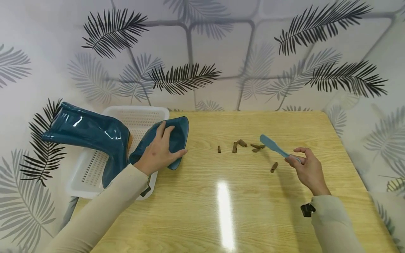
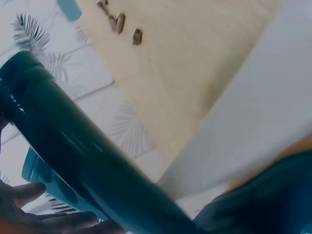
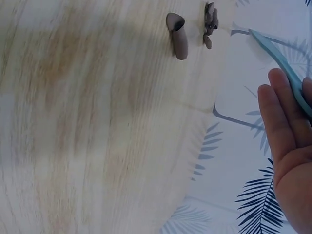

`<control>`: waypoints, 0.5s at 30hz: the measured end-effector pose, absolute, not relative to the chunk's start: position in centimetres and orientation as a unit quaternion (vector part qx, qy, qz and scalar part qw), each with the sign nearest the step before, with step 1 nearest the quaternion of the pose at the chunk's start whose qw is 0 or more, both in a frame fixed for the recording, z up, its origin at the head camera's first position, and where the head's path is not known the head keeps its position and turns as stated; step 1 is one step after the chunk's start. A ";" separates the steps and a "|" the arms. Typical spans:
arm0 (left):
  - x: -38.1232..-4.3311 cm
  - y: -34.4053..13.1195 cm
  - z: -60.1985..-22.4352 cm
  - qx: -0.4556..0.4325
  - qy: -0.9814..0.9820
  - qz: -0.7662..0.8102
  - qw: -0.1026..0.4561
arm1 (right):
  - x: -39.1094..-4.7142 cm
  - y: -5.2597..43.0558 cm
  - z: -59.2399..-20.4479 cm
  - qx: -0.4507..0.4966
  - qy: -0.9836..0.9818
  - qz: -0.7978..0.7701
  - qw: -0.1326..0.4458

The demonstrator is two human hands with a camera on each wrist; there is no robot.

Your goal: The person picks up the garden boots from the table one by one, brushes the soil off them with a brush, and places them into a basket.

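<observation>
At the left, my left hand [image 1: 157, 151] grips the shaft of a dark teal rubber boot [image 1: 181, 129], with fingers by its opening. The boot lies tilted over the right side of a white plastic basket [image 1: 164, 113]. A second matching boot [image 1: 90, 128] lies in the basket, its shaft jutting out past the left rim. My right hand [image 1: 310, 173] pinches the handle of a light blue spatula [image 1: 270, 144] above the table. Below and left of its blade are several small brown lumps [image 1: 235, 147]; a separate brown lump [image 1: 274, 167] lies nearer to me.
The wood-patterned table [image 1: 190, 203] has its back edge against a wall [image 1: 218, 49] with leaf-patterned covering. A bright light reflection runs down the tabletop's middle. The basket stands at the table's left edge.
</observation>
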State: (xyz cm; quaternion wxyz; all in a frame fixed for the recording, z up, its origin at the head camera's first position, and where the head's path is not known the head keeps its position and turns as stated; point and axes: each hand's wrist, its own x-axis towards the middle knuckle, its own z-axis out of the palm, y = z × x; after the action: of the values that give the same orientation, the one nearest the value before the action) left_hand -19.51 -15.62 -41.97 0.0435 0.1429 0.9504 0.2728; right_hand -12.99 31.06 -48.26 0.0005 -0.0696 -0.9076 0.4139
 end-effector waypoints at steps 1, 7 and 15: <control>-19.4 -15.5 -42.2 0.145 0.950 0.272 0.045 | -13.0 31.1 -48.4 -0.069 -0.909 0.410 0.008; -19.0 -15.7 -42.5 0.158 0.947 0.276 0.046 | -13.4 31.2 -49.2 -0.051 -0.918 0.389 0.052; -18.5 -15.7 -40.5 0.232 0.945 0.229 -0.015 | -13.6 31.8 -50.4 -0.016 -0.945 0.311 0.098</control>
State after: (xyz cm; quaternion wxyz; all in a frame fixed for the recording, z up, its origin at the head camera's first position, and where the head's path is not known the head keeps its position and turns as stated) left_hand -18.48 -15.75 -40.45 -0.0151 0.2319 0.9453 0.2290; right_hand -13.63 31.81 -50.40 0.0980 -0.0159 -0.9453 0.3107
